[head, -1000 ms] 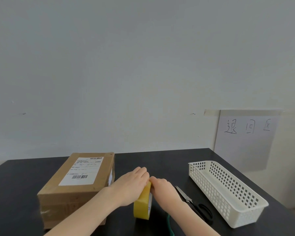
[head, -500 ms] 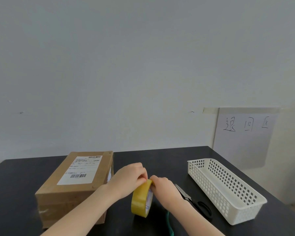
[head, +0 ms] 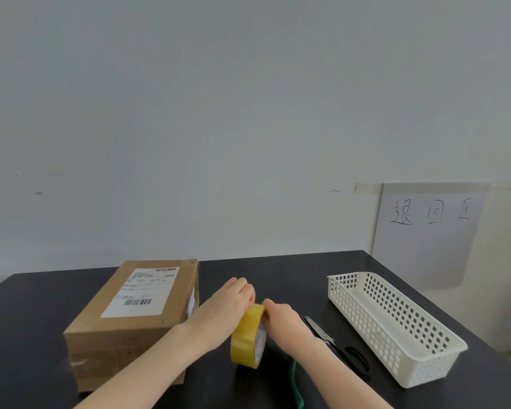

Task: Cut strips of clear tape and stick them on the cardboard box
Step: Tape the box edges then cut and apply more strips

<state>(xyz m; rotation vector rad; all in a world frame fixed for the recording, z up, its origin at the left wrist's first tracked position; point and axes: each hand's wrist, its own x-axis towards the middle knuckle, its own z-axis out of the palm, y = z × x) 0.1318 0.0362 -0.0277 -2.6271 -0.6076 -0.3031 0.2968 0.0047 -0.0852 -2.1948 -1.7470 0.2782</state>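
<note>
You had table room at twelve o'clock, box at nine, scissors and basket at three; left hand and right hand pinched the tape roll on top.

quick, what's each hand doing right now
Left hand: closed, gripping the top of the tape roll.
Right hand: closed, pinching the same tape roll from the other side.

I have a dark surface carrying a cardboard box at the left and a white perforated basket at the right. Black-handled scissors lie just left of the basket. A yellowish tape roll stands on edge at centre, and a green cord lies near.
</note>
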